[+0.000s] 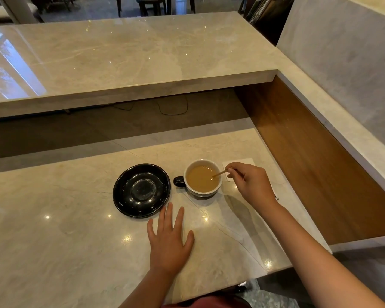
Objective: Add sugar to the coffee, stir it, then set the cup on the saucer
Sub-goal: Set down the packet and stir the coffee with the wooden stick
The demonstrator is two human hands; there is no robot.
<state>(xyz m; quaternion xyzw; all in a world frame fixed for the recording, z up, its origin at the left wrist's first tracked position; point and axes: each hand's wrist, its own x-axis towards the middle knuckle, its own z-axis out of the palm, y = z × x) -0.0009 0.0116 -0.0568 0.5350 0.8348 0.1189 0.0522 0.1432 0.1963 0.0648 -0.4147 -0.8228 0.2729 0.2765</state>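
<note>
A cup (202, 177), white inside and dark outside, holds light brown coffee and stands on the marble counter with its handle (178, 181) pointing left. My right hand (249, 181) pinches a thin wooden stir stick (219, 173) whose tip dips into the coffee at the cup's right side. An empty black saucer (141, 190) lies just left of the cup, not touching it. My left hand (168, 240) rests flat on the counter, fingers spread, just in front of the saucer.
A white napkin or paper packet (242, 163) lies behind my right hand. A raised marble ledge (129, 63) runs across the back, and a wooden panel (309, 152) walls the right side. The counter's front edge (209, 294) is close to my body.
</note>
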